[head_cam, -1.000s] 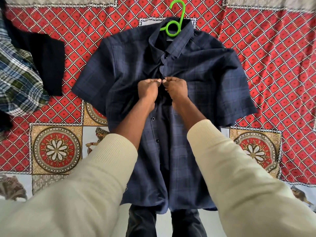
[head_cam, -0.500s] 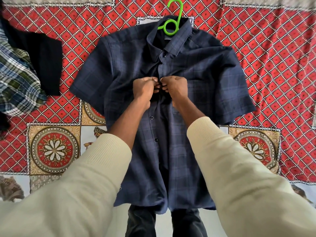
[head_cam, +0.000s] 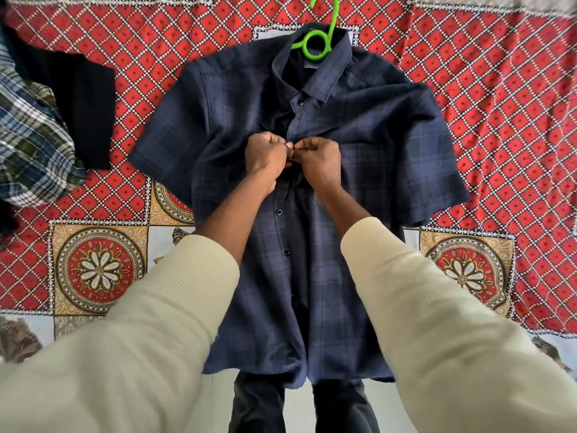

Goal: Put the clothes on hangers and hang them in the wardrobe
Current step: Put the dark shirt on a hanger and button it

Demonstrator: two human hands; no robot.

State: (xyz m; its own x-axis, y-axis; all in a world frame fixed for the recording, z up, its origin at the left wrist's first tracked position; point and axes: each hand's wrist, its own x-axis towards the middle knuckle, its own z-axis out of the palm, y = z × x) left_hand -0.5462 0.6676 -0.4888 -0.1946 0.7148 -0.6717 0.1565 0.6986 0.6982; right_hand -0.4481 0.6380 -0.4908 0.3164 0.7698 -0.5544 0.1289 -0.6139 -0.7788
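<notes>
A dark blue checked short-sleeved shirt lies flat on the bed, front up. A green plastic hanger is inside it, with only its hook sticking out past the collar. My left hand pinches the left edge of the shirt's front opening at chest height. My right hand pinches the right edge, its fingertips meeting those of the left hand. The top button near the collar looks fastened. Below my hands the front gapes slightly, with several buttons showing.
A red patterned bedspread covers the bed. At the left edge lie a green and white checked garment and a black garment. The bed's near edge and my dark trousers show at the bottom.
My hands have closed in on each other at the shirt's chest, fingertips now touching over the front opening. The shirt and hanger stay where they were.
</notes>
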